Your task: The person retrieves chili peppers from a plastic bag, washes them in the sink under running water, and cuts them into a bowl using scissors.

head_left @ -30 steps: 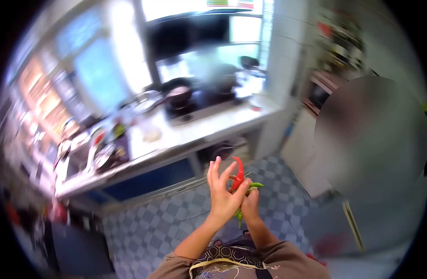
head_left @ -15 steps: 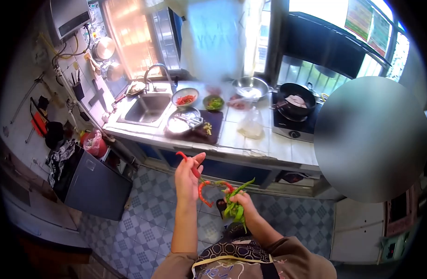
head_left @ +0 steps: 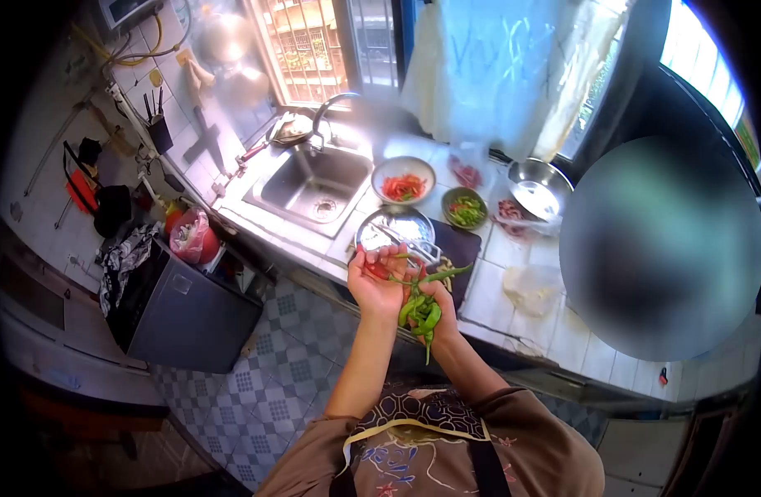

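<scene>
My left hand [head_left: 374,286] is cupped palm up with red chili peppers [head_left: 380,269] held in its curled fingers. Close beside it, my right hand [head_left: 439,305] grips a bunch of green peppers [head_left: 422,313], some hanging below the palm and one pointing out to the right. Just beyond both hands, at the counter's edge, sit a metal bowl [head_left: 395,228] with metal utensils across it and a dark cutting board [head_left: 463,248]. Behind stand a bowl of cut red pepper [head_left: 404,184] and a smaller bowl of cut green pepper [head_left: 464,209].
A sink [head_left: 318,184] with a faucet is at the back left. On the counter to the right are a shiny metal pan [head_left: 539,189] and a plastic bag [head_left: 533,288]. A grey cabinet [head_left: 200,311] stands at left, with a red bin [head_left: 192,236] behind it.
The view has swung toward the sink and come nearer the counter. My hands, apart half a second ago, have come together, and the red peppers have drawn in close to the green ones.
</scene>
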Tool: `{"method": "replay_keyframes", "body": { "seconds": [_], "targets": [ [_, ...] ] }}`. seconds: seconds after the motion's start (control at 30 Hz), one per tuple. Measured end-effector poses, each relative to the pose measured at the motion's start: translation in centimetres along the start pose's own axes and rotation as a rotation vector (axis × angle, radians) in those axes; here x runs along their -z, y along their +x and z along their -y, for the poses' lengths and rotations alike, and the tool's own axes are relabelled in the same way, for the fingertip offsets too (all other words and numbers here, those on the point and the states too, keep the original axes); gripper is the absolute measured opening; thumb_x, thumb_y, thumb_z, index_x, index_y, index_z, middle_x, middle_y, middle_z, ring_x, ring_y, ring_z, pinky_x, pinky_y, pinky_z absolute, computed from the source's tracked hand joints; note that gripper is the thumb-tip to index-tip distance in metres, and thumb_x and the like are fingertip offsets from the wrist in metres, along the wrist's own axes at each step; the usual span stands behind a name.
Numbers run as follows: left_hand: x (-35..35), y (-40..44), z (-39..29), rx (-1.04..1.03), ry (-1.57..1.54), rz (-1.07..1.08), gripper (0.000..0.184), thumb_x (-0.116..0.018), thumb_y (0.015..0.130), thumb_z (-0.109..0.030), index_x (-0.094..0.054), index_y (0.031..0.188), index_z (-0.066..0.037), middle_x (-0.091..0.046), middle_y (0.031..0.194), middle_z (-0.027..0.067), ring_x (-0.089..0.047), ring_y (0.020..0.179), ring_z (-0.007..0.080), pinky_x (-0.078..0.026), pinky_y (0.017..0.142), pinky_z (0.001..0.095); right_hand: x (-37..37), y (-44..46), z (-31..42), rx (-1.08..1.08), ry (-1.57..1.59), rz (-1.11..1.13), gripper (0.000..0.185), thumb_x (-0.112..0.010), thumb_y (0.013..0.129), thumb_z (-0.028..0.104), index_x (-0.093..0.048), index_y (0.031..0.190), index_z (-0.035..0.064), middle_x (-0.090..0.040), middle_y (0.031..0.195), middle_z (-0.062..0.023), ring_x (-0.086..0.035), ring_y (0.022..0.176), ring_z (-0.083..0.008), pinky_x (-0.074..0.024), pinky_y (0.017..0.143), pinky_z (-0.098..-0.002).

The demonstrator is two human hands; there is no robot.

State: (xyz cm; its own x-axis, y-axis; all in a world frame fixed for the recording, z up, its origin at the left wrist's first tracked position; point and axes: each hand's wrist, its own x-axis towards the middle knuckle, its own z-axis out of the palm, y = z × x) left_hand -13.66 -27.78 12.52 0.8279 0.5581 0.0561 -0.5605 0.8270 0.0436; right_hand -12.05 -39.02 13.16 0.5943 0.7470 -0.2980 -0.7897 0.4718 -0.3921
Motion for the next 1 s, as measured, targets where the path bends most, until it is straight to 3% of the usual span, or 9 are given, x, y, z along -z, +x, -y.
{"method": "replay_keyframes", "body": {
  "seconds": [0.1,0.17,0.23,0.43,0.53,0.57,0.7,0.83,1.0],
  "targets": [
    [0.2,4.8,-1.7,-0.033,0.082,-0.176,0.028,-0.038,0.080,-0.021,-0.039,0.056,-0.007,-0.055,0.072,0.0142,-0.053,0.080,0.0279,-0.038,0.087,0.0417,-0.8,6.1,-1.3,0.176,-0.005,-0.137,0.025,-0.048,0.069,0.014,-0.050,0.093,0.0051,-0.053,0.075,-0.0028,-0.050,0.057,-0.0120,-0.0406,0.047,-0.0229],
    [0.8,8.2,-2.4,-0.147,0.375,-0.227,0.028,-0.034,0.080,-0.023,-0.037,0.057,-0.008,-0.055,0.084,0.0138,-0.050,0.088,0.0273,-0.036,0.088,0.0405,-0.9,9.5,-1.0,0.158,-0.076,-0.079,0.023,-0.049,0.068,0.009,-0.050,0.091,0.0039,-0.053,0.074,-0.0031,-0.052,0.058,-0.0126,-0.0422,0.051,-0.0231],
    [2.2,11.9,-3.4,-0.123,0.549,-0.096,0.028,-0.033,0.080,-0.023,-0.036,0.058,-0.008,-0.055,0.089,0.0136,-0.048,0.092,0.0267,-0.034,0.090,0.0397,-1.9,13.2,-1.0,0.108,-0.325,-0.190,0.022,-0.050,0.067,0.008,-0.051,0.089,0.0030,-0.053,0.072,-0.0036,-0.052,0.058,-0.0129,-0.0421,0.052,-0.0234],
    [5.8,26.2,-14.1,0.197,0.302,-0.136,0.025,-0.037,0.077,-0.024,-0.039,0.055,-0.013,-0.055,0.100,0.0133,-0.047,0.098,0.0236,-0.030,0.090,0.0417,-3.8,25.5,-2.5,0.186,-0.116,-0.253,0.025,-0.051,0.063,0.005,-0.053,0.087,-0.0010,-0.053,0.073,-0.0062,-0.051,0.066,-0.0134,-0.0405,0.063,-0.0223],
    [7.9,31.8,-19.7,0.433,0.568,-0.263,0.025,-0.040,0.076,-0.022,-0.042,0.054,-0.011,-0.053,0.104,0.0131,-0.049,0.097,0.0249,-0.039,0.082,0.0401,-6.2,31.9,-2.2,0.383,-0.147,-0.276,0.024,-0.048,0.063,0.002,-0.052,0.086,0.0002,-0.052,0.074,-0.0055,-0.051,0.064,-0.0136,-0.0413,0.060,-0.0223],
    [9.7,32.6,-19.9,0.550,0.520,-0.220,0.020,-0.040,0.077,-0.018,-0.053,0.071,-0.003,-0.055,0.097,0.0133,-0.052,0.089,0.0256,-0.041,0.079,0.0366,-7.4,34.1,-2.5,0.471,-0.190,-0.266,0.021,-0.050,0.063,0.001,-0.052,0.084,0.0015,-0.052,0.074,-0.0041,-0.051,0.062,-0.0124,-0.0416,0.057,-0.0219],
    [12.2,34.4,-19.4,0.861,0.365,-0.198,0.028,-0.042,0.081,-0.022,-0.050,0.103,-0.006,-0.053,0.099,0.0127,-0.050,0.091,0.0263,-0.042,0.077,0.0355,-7.6,41.6,-2.6,0.652,-0.278,-0.440,0.017,-0.054,0.062,0.001,-0.053,0.079,0.0023,-0.053,0.070,-0.0035,-0.051,0.059,-0.0112,-0.0404,0.052,-0.0208],
    [17.2,36.8,-22.5,0.899,0.521,-0.442,0.023,-0.045,0.080,-0.019,-0.049,0.099,-0.006,-0.053,0.097,0.0127,-0.050,0.089,0.0252,-0.042,0.076,0.0359,-4.4,47.2,4.6,0.601,-0.198,-0.506,0.018,-0.055,0.063,0.009,-0.055,0.079,0.0014,-0.051,0.062,-0.0033,-0.048,0.050,-0.0116,-0.0370,0.044,-0.0220],
    [20.9,40.3,-25.4,0.758,0.458,-0.629,0.012,-0.047,0.078,-0.012,-0.049,0.088,-0.005,-0.057,0.083,0.0112,-0.055,0.075,0.0233,-0.045,0.070,0.0367,-2.6,57.1,12.8,0.421,-0.597,-0.382,0.018,-0.055,0.061,0.010,-0.057,0.077,0.0015,-0.053,0.063,-0.0034,-0.047,0.051,-0.0107,-0.0362,0.048,-0.0220]
  ]
}}
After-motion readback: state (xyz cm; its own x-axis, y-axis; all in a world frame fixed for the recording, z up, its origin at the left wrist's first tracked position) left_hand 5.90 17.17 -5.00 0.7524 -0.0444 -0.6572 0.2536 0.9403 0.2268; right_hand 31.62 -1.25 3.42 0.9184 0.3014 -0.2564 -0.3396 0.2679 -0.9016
